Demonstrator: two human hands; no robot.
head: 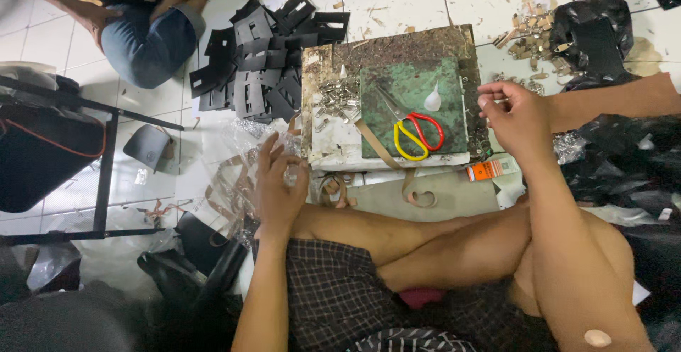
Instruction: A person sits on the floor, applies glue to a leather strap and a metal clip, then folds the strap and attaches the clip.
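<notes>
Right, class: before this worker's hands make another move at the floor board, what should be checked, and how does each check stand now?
1. Scissors lying closed on the green mat, untouched: ok.
2. Left hand on the clear plastic bag: ok.
3. Right hand pinching something: cannot tell.
4. Metal clips piled on the board: ok.
5. Tan strips kept on the board: not ok, they trail off its edge.

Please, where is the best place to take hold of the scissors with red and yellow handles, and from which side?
Probably the handle loops of the red-and-yellow-handled scissors. They lie flat on the green cutting mat, blades pointing up-left and away, loops toward the person. The right hand could come from the near right side, clear of the points.
</notes>
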